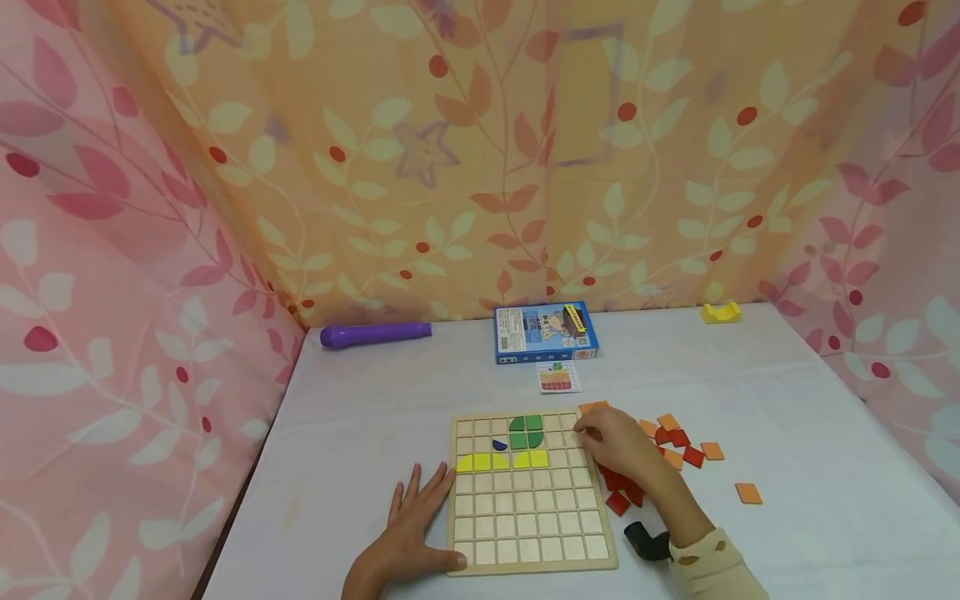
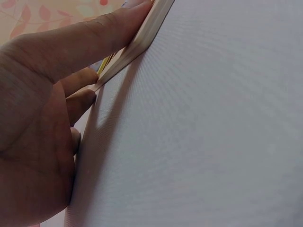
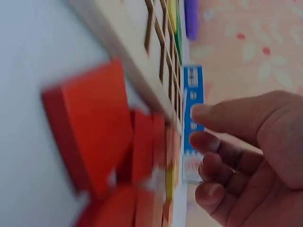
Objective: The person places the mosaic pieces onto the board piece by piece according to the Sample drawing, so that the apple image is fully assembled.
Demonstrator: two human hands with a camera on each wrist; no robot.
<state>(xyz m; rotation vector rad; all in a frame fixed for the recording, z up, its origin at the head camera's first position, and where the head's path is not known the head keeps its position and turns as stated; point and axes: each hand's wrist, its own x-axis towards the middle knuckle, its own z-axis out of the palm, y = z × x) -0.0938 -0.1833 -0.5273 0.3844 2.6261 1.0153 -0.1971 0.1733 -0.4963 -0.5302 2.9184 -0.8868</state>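
I am partway through filling the square wooden grid board (image 1: 528,492) with coloured tiles: a green rounded shape (image 1: 527,432) sits near its top edge, a small dark blue piece (image 1: 499,445) lies just left of it, and a row of yellow tiles (image 1: 501,460) runs beneath, while every row lower down shows bare cells.

My left hand (image 1: 408,533) lies flat on the pale tablecloth (image 1: 810,433) with fingers straight, pressed against the board's left edge near its front corner; it grips nothing, only steadies the frame (the left wrist view shows the fingers (image 2: 90,45) along the wooden rim).

My right hand (image 1: 611,446) hovers at the board's upper right corner, fingers curled, between the grid and the loose heap of red and orange square tiles (image 1: 678,446). Whether a tile is pinched between the fingertips I cannot tell; the right wrist view is blurred and shows only curled fingers (image 3: 222,156) beside red tiles.

As I judge it, the step in hand is fetching or seating the next tile. The next move calls for squaring a tile to an empty cell below the yellow row, checked against the small pattern card (image 1: 558,377) lying before the blue box (image 1: 544,332).
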